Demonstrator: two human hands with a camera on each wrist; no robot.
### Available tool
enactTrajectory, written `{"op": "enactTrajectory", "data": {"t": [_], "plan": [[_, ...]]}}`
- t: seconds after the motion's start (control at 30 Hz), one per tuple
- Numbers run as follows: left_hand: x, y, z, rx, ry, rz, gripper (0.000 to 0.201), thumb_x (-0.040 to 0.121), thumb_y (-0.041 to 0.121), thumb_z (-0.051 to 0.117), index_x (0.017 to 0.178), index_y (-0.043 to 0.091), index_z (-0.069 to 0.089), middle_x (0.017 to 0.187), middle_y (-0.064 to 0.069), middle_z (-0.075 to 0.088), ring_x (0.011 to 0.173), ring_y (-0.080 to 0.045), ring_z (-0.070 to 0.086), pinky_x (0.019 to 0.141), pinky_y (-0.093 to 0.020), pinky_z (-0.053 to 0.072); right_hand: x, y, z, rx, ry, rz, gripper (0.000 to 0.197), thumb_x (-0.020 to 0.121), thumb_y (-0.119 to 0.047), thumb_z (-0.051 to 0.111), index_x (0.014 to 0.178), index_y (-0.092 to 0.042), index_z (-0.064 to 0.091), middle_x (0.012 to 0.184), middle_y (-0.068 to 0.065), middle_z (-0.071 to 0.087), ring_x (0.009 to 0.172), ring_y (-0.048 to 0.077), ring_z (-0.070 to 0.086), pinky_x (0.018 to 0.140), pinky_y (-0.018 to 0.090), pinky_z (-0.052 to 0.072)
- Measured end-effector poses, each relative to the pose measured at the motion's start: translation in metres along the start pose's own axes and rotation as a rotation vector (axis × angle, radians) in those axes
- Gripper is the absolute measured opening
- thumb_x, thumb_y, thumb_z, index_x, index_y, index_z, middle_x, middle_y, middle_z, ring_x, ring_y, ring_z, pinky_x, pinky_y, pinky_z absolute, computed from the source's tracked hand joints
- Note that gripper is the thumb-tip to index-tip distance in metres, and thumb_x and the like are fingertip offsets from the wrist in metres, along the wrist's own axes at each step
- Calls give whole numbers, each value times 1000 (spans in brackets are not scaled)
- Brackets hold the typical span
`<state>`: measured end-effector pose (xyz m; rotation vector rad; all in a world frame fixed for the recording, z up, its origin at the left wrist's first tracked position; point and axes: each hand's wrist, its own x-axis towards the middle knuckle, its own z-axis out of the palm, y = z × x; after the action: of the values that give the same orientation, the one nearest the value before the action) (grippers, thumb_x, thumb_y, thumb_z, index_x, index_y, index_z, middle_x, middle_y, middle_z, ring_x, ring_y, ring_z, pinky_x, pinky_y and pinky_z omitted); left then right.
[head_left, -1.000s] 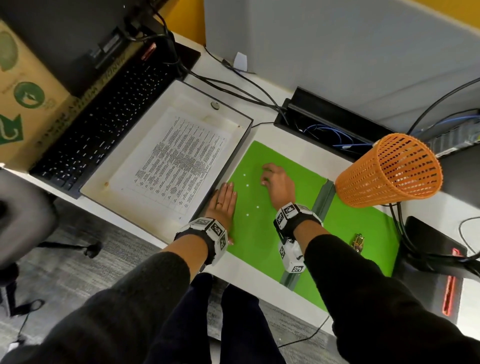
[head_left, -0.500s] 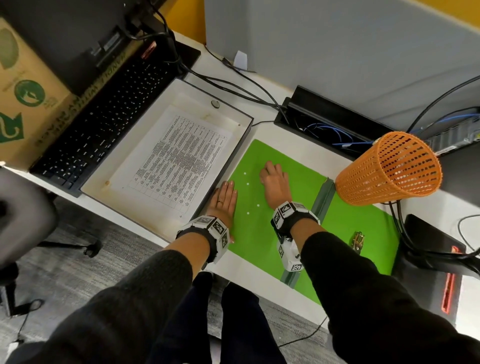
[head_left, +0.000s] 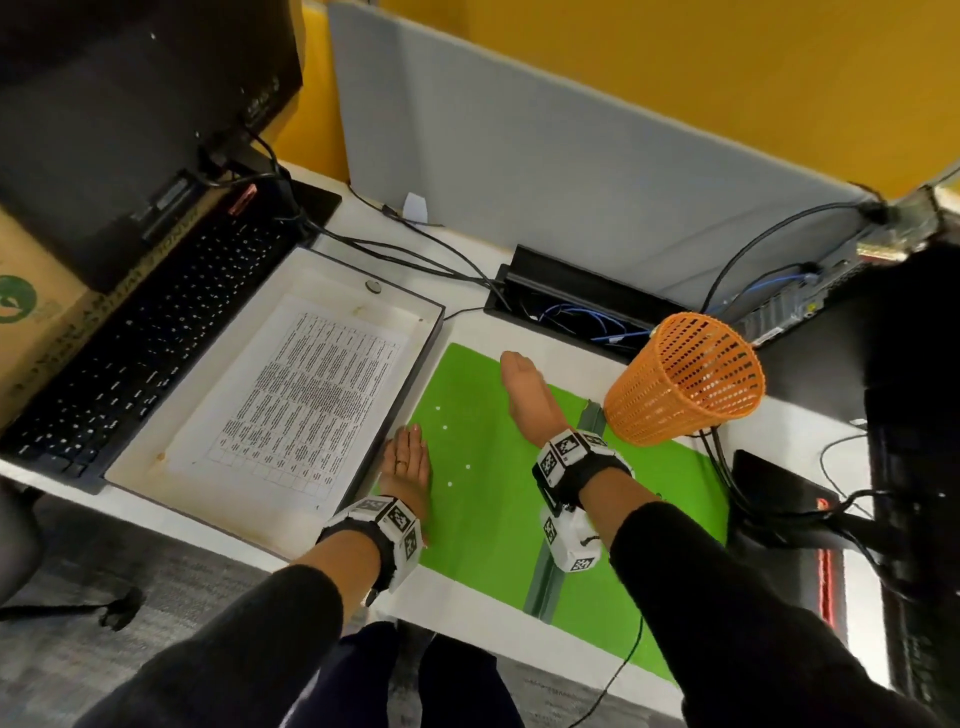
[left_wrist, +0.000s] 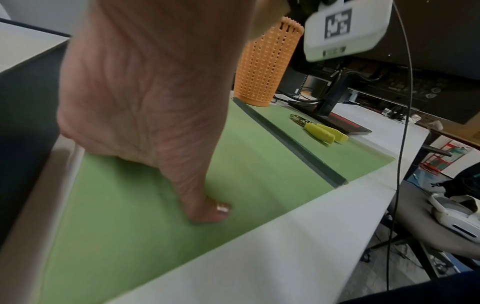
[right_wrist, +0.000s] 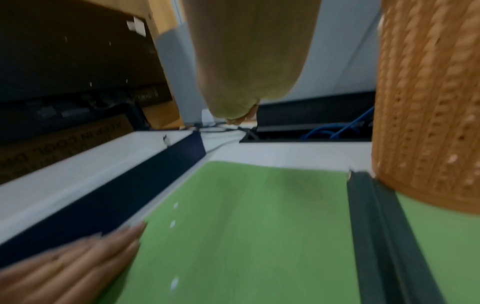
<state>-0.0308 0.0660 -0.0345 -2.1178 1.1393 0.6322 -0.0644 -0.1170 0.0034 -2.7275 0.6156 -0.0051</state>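
A green sheet (head_left: 493, 499) with small white dots lies on the white desk, and a dark grey strip (head_left: 545, 577) runs across it. My left hand (head_left: 405, 462) lies flat on the sheet's left edge, fingers straight, thumb tip (left_wrist: 221, 207) pressed on the green (left_wrist: 130, 226). My right hand (head_left: 524, 384) hovers over the sheet's far part (right_wrist: 259, 205), lifted off it. Its fingers bend loosely away from me, and nothing shows in them (right_wrist: 241, 117). A plier-like tool with yellow handles (left_wrist: 319, 131) lies on the sheet right of the strip (left_wrist: 293, 142); my right arm hides it from the head view.
An orange mesh basket (head_left: 685, 384) stands at the strip's far end, close to my right hand. A shallow tray (head_left: 332, 275) holding a printed page borders the sheet on the left, with a keyboard (head_left: 145, 332) beyond it. A cable box (head_left: 571, 301) and a monitor base (head_left: 779, 493) lie behind and to the right.
My right hand has slid away from me along the green sheet and lifted off it. The left hand stays flat on the sheet's left edge.
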Motion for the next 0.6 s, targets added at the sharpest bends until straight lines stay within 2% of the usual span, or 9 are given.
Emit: {"op": "enactTrajectory", "data": {"t": [0.1, 0.17, 0.23, 0.33, 0.4, 0.47, 0.6], "plan": [[-3, 7, -8, 72, 12, -28, 94, 93, 48, 44, 146, -5, -13, 150, -32, -20, 141, -47, -13, 117, -53, -4, 10, 17, -41, 65, 108, 18, 40, 65, 24, 35, 87, -8, 46, 84, 9, 45, 77, 25, 44, 68, 39, 34], [0, 11, -10, 79, -26, -65, 80, 98, 42, 33, 147, -4, -11, 151, -33, -18, 141, -47, -11, 117, -54, -3, 11, 30, -73, 75, 193, 43, 41, 66, 23, 36, 81, -14, 40, 78, 4, 40, 71, 21, 38, 64, 33, 29], [6, 16, -16, 76, -51, -98, 68, 101, 40, 18, 149, -2, -7, 152, -32, -14, 142, -47, -8, 118, -54, -1, 3, 42, -108, 52, 251, 83, 38, 69, 21, 37, 80, -15, 37, 75, 5, 39, 67, 20, 33, 61, 28, 22], [15, 24, -22, 93, -103, -137, 70, 100, 46, 7, 148, -3, -5, 153, -32, -6, 143, -45, -3, 119, -51, 2, -12, 68, -146, -4, 296, 146, 33, 70, 18, 37, 78, -14, 33, 70, 12, 39, 63, 21, 30, 58, 34, 21], [20, 27, -26, 57, -116, -184, 75, 99, 51, 7, 147, -5, -6, 154, -31, -5, 144, -44, -1, 119, -50, 3, -21, 87, -160, -40, 303, 207, 28, 75, 14, 37, 78, -14, 33, 68, 19, 44, 60, 24, 35, 56, 36, 25], [27, 29, -26, -23, -125, -210, 83, 96, 57, 9, 147, -6, -9, 154, -30, -9, 144, -43, -2, 119, -49, 3, -30, 101, -171, -74, 292, 274, 22, 80, 9, 37, 79, -12, 34, 69, 19, 46, 61, 29, 42, 55, 39, 31], [42, 30, -22, -111, -167, -277, 93, 90, 69, 11, 148, 0, -10, 155, -27, -12, 144, -41, -5, 119, -49, 2, -47, 116, -181, -87, 275, 358, 8, 83, 5, 44, 87, -2, 46, 79, 25, 58, 73, 36, 53, 65, 46, 43]]}}
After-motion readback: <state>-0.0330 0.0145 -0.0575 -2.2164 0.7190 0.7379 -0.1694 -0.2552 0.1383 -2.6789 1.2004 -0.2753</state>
